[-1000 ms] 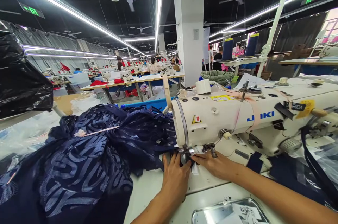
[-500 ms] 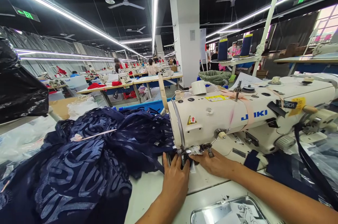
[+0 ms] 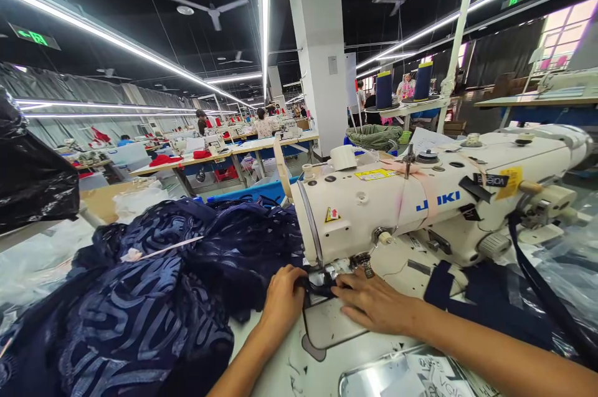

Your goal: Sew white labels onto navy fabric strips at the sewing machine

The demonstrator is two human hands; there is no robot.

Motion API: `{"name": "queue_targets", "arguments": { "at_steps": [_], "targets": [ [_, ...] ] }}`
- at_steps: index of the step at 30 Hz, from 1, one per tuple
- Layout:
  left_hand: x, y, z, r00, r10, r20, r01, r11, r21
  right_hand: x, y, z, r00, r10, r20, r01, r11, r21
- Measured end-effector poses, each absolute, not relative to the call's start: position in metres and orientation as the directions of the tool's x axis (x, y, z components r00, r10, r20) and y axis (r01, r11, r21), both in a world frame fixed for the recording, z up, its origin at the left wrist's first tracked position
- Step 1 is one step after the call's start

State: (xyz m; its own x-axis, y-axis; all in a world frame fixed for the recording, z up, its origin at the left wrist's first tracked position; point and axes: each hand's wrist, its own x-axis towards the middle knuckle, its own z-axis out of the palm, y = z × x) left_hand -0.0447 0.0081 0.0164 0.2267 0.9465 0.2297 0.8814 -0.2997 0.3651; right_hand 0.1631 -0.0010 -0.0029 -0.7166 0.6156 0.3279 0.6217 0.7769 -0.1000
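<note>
A white sewing machine (image 3: 364, 210) stands across the right half, its needle area low at its left end. Dark navy patterned fabric (image 3: 135, 310) is heaped to its left and runs up to the needle. My left hand (image 3: 284, 297) is closed on the fabric's edge just left of the presser foot, fingers curled. To the right of the foot, my right hand (image 3: 374, 300) rests over the machine bed with its fingers bent against a dark strip of the fabric; its fingertips are partly hidden.
Navy scraps (image 3: 490, 297) and clear plastic lie at the right. A black plastic bag (image 3: 37, 166) hangs at the left. Thread cones (image 3: 384, 90) stand behind the machine. Other people and sewing tables (image 3: 255, 145) are farther back.
My left hand has moved left from the presser foot and closed on the fabric edge. My right hand has turned palm down over the bed. The view has shifted slightly.
</note>
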Motion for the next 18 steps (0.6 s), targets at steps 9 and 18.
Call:
{"name": "queue_targets", "arguments": {
  "at_steps": [9, 18],
  "targets": [
    [-0.037, -0.011, 0.005, 0.412, 0.77, 0.486, 0.839, -0.53, 0.128, 0.163, 0.006, -0.011, -0.681, 0.672, 0.292, 0.636, 0.74, -0.219],
    [-0.031, -0.007, -0.005, 0.516, 0.581, 0.629, 0.798, -0.593, -0.107, 0.165, 0.01, -0.013, -0.644, 0.683, 0.345, 0.593, 0.731, -0.338]
  ]
}}
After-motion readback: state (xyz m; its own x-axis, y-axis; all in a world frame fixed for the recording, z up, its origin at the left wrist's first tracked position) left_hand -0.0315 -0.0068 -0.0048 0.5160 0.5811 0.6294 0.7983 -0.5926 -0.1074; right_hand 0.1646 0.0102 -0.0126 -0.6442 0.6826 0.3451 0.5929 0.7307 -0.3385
